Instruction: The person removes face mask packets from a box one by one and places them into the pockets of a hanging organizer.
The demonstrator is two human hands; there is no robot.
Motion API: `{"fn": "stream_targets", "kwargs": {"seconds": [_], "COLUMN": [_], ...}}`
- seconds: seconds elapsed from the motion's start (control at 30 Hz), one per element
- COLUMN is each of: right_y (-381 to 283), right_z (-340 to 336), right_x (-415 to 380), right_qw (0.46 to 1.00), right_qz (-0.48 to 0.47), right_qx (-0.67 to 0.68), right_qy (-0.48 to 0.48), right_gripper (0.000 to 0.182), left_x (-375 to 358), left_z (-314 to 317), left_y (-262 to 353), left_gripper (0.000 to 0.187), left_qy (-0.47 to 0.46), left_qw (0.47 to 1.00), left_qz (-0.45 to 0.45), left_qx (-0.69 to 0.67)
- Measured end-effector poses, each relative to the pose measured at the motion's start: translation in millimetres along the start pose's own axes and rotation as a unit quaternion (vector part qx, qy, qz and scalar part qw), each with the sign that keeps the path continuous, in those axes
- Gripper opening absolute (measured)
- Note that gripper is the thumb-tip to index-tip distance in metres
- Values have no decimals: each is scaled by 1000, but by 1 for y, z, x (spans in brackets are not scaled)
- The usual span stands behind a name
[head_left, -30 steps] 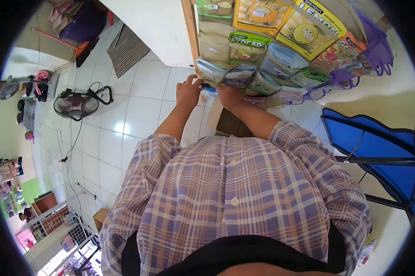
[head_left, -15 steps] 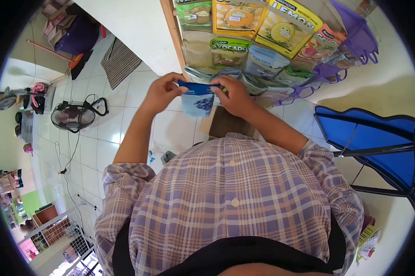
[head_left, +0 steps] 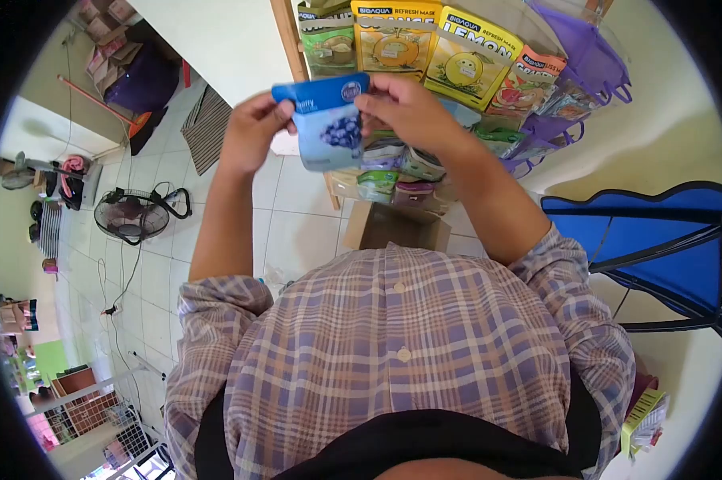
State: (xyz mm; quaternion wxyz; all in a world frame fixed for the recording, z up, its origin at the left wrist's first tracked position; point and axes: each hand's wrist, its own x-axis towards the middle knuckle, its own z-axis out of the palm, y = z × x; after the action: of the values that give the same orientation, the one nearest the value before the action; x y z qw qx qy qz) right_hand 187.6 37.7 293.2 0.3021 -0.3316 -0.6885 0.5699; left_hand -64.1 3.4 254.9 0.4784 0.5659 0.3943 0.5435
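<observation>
Between my two hands I hold up a blue sheet-mask packet point(head_left: 329, 124) with a berry picture on its front. My left hand point(head_left: 253, 128) pinches its upper left edge, thumb on the front. At the upper right edge my right hand point(head_left: 405, 112) grips it, thumb also in front and the other fingers partly behind. Past the packet hangs an organizer with pockets of similar packets, among them an orange mask packet point(head_left: 394, 50) and a lemon mask packet point(head_left: 466, 70). Lower pockets are partly hidden by my hands and the held packet.
Below the organizer an open cardboard box point(head_left: 437, 232) stands on the tiled floor. A black fan point(head_left: 131, 216) with its cable lies to the left. Purple bags point(head_left: 585, 52) hang at the upper right, above a blue framed panel point(head_left: 649, 256).
Both hands have lifted the packet up and slightly left, and its front now faces me more fully. The organizer's lower pockets and the box have come further into view.
</observation>
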Motion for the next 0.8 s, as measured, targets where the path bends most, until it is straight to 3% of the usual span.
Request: {"fn": "stream_targets", "kwargs": {"seconds": [0.1, 0.2, 0.37, 0.43, 0.53, 0.7, 0.8], "right_y": [-16, -4, 3, 7, 12, 28, 41], "right_z": [0, -10, -11, -5, 3, 6, 7], "right_x": [29, 69, 80, 77, 73, 72, 72], "right_qw": [999, 985, 981, 971, 970, 971, 956], "right_qz": [-24, -147, -163, -173, -176, -189, -270], "right_qx": [44, 53, -18, -83, -77, -48, 0], "right_qy": [13, 68, 107, 139, 151, 140, 111], "right_gripper": [22, 23, 22, 21, 22, 25, 30], "left_x": [37, 67, 88, 86, 69, 64, 63], "left_z": [-12, -6, 6, 6, 12, 21, 20], "left_y": [9, 3, -23, -35, -45, -62, -62], "left_gripper": [16, 21, 28, 37, 58, 56, 53], "left_qy": [1, 19, 66, 66, 116, 125, 143], "left_qw": [998, 995, 987, 989, 966, 972, 971], "left_qz": [59, 83, 121, 116, 132, 116, 109], "left_qx": [-26, -51, -88, -59, 187, 159, 159]}}
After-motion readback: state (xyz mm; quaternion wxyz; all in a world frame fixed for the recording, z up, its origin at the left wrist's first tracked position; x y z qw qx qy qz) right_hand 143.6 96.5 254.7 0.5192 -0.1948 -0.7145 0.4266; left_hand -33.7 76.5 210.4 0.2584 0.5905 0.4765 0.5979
